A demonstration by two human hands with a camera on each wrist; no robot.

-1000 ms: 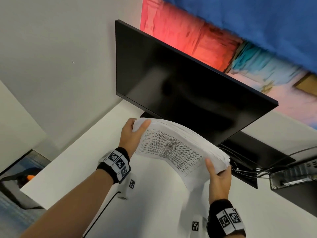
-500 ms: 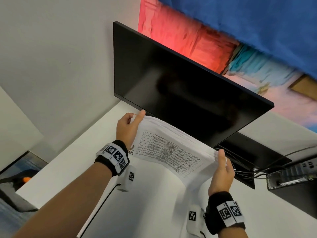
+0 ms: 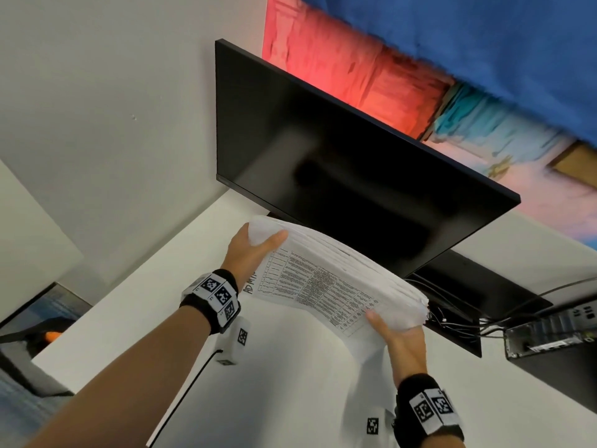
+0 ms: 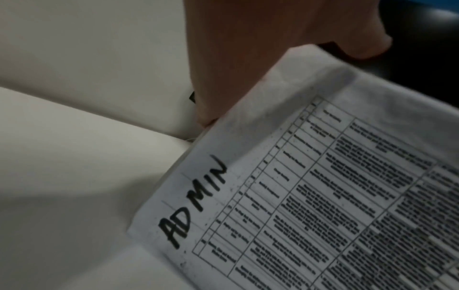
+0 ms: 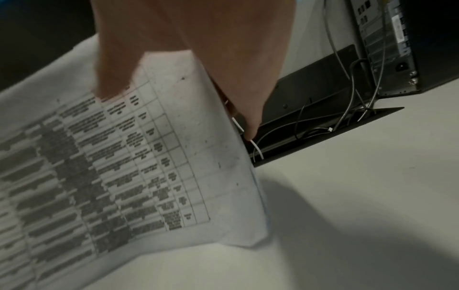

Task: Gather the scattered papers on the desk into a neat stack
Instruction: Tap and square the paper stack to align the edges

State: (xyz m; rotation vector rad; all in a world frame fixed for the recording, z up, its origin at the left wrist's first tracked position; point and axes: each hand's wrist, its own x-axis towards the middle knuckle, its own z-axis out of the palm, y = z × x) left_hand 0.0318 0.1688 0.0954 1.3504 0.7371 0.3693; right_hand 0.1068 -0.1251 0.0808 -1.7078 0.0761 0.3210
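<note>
A thick stack of papers [image 3: 326, 279] is held upright on its long edge over the white desk [image 3: 129, 302], in front of the monitor. The front sheet carries a printed table and the handwritten word ADMIN [image 4: 193, 204]. My left hand [image 3: 248, 253] grips the stack's left end, thumb across the front. My right hand [image 3: 400, 334] grips the right end, thumb on the printed sheet [image 5: 139, 157] and fingers behind. The sheets' top edges fan slightly. The stack's lower edge sags between the hands.
A black monitor [image 3: 339, 163] stands just behind the stack. At the right lie a black cable tray with wires [image 3: 452, 318] and a small computer [image 3: 549, 334]. A black cable [image 3: 193, 379] runs down the desk. The desk's left edge [image 3: 51, 347] drops to the floor.
Both hands shifted their hold on the stack: the thumbs came back over the front sheet, and the stack sits slightly more squared and tilted than before.
</note>
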